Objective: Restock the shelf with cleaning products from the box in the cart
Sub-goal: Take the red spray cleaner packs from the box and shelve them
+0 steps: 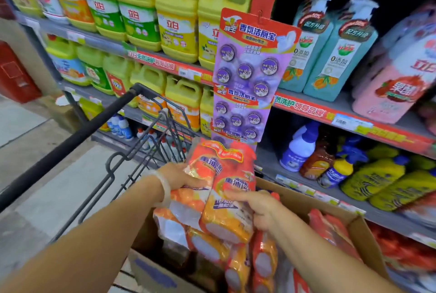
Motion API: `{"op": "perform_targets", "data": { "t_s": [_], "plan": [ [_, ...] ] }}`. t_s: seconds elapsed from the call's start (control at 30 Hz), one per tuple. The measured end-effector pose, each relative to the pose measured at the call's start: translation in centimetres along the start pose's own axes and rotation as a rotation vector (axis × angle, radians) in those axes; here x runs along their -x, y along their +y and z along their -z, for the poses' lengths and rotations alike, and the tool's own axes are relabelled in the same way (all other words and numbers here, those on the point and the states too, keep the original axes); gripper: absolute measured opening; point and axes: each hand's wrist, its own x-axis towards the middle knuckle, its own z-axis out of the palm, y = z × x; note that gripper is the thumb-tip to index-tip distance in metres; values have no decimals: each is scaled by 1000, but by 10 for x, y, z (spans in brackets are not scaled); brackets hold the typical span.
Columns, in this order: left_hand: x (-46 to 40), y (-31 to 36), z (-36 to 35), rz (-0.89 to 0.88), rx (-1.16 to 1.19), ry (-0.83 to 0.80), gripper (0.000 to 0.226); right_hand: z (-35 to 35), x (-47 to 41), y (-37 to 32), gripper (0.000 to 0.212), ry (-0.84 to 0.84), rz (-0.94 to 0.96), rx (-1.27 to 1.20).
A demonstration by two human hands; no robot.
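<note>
My left hand (pixel 181 178) and right hand (pixel 253 203) each had fingers grasping the orange twin-pack (pixel 224 188) at its middle, above the box (pixel 349 219) at six o'clock; it looked heavy, its wrap slippery.

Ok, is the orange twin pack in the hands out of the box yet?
Out. Both the left hand and right hand hold the twin pack above the cardboard box.

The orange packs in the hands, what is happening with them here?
A person is restocking. The left hand and right hand together grip a twin pack of orange bottles, lifted above the cardboard box in the cart. More such packs lie in the box. The shelf is just ahead; the pack is not on it yet.
</note>
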Motion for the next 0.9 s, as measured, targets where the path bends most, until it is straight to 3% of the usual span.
{"op": "perform_targets", "data": {
  "t_s": [0.07,0.1,0.13,0.17,0.27,0.37,0.53,0.73,0.9],
  "plan": [
    [14,5,3,-63,71,50,90,-2,14,-4,38,24,136,-40],
    [22,9,3,-91,132,43,78,-2,22,-8,54,32,205,-35],
    [31,13,3,-107,209,26,72,-1,30,-10,72,46,265,-19],
    [36,16,2,-129,247,26,70,1,41,-13,76,68,323,-10],
    [58,34,-10,-189,303,35,56,19,76,-20,51,105,468,27],
    [81,58,-40,-289,331,8,42,42,121,-22,73,154,616,126],
    [117,95,-112,-364,349,4,80,101,203,-12,81,292,834,219],
    [200,153,-232,-532,337,-126,13,200,322,28,79,455,908,157],
    [263,191,-340,-679,317,-265,29,285,417,75,75,646,943,118]
  ]
}}
